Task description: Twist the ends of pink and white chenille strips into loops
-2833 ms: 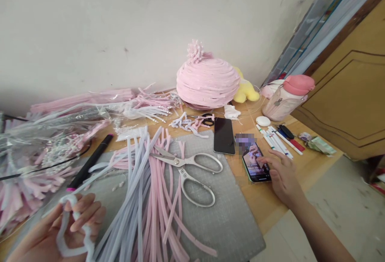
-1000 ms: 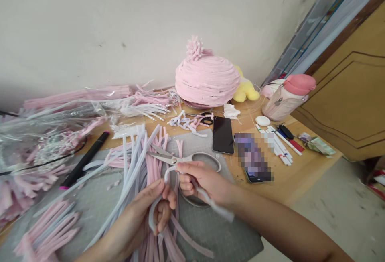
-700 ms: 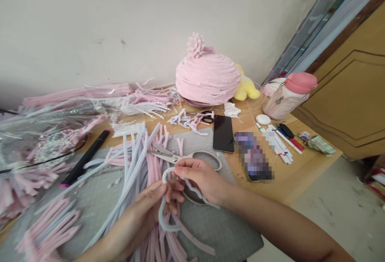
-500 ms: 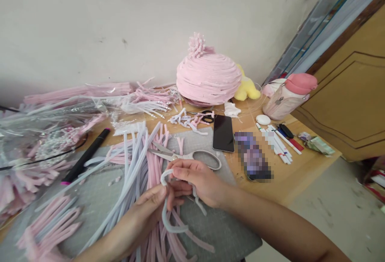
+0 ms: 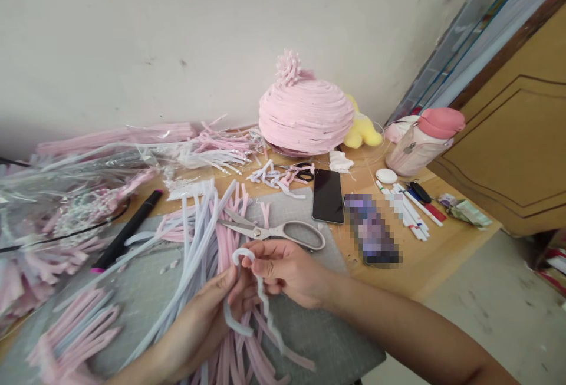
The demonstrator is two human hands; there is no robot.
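Note:
Both hands meet low in the middle over a grey mat (image 5: pixel 327 326). My left hand (image 5: pixel 207 314) pinches a white pipe cleaner (image 5: pixel 241 288) that is bent into loops. My right hand (image 5: pixel 285 270) grips the same pipe cleaner near its top loop, fingers curled round it. A free end of it hangs down toward the mat. Beneath the hands lies a spread of long pink and white pipe cleaners (image 5: pixel 207 237). Large silver scissors (image 5: pixel 276 232) lie just beyond my right hand.
A pink coiled dome (image 5: pixel 305 117) stands at the back by the wall, with a yellow plush toy (image 5: pixel 365 131) beside it. Two phones (image 5: pixel 328 195), pens (image 5: pixel 411 205), a pink-lidded bottle (image 5: pixel 420 146), a black marker (image 5: pixel 126 232) and bags of pink stems (image 5: pixel 66 196) crowd the wooden table.
2.8 s ago my right hand touched the phone at the right; it has since come to the pipe cleaner. Over the last second both hands have been twisting it, and its free end has swung down.

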